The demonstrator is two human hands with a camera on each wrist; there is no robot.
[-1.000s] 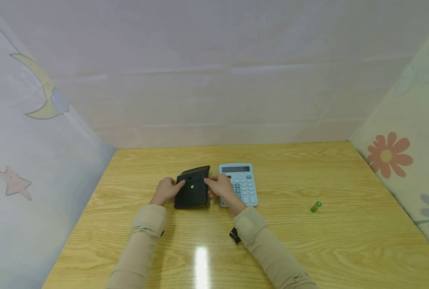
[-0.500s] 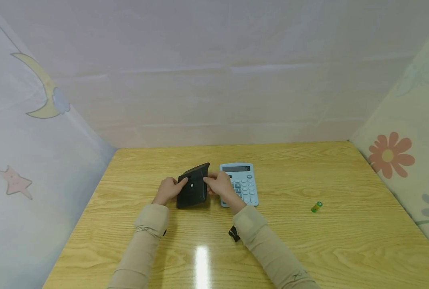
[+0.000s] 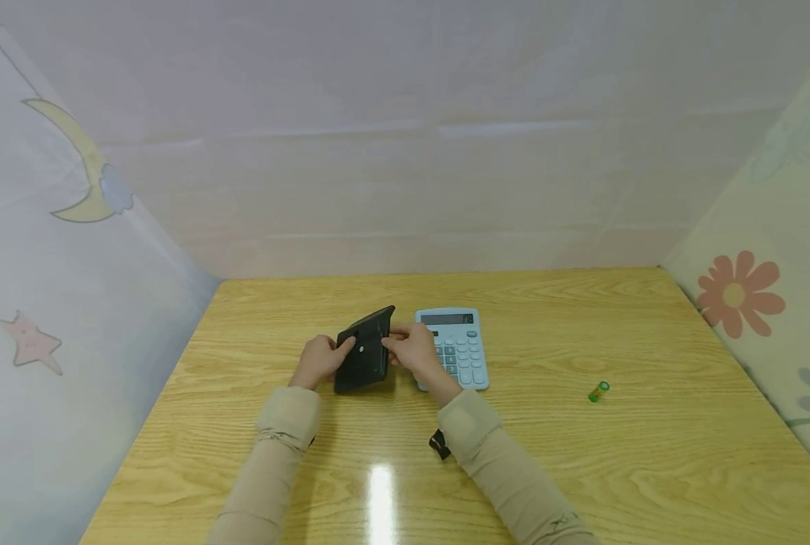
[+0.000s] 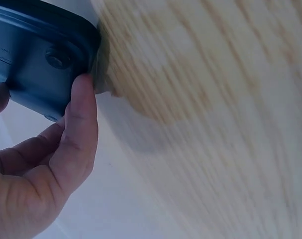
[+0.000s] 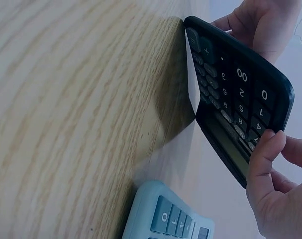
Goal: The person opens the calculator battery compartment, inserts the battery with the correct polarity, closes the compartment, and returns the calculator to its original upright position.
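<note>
Both hands hold a black calculator (image 3: 364,365) tilted on the table, its back with a small white spot turned up toward the head view. The left hand (image 3: 318,359) grips its left side, thumb on the back. At the opposite edge, the right hand (image 3: 415,351) pinches the calculator between thumb and fingers. Number keys and the display (image 5: 225,142) show on its underside in the right wrist view. A round rubber foot (image 4: 57,58) stands out on the back near the left fingers. Just right of it lies a light blue calculator (image 3: 471,356), face up, partly covered by the right hand.
A small green and yellow battery (image 3: 599,391) lies on the right part of the wooden table (image 3: 541,454). A black piece (image 3: 440,444) juts out beside the right cuff. Printed cloth walls (image 3: 405,189) stand around the table's back and sides.
The black calculator has tilted more steeply, its right side raised, so its back looks narrower. Both hands keep their hold; the left has shifted slightly right.
</note>
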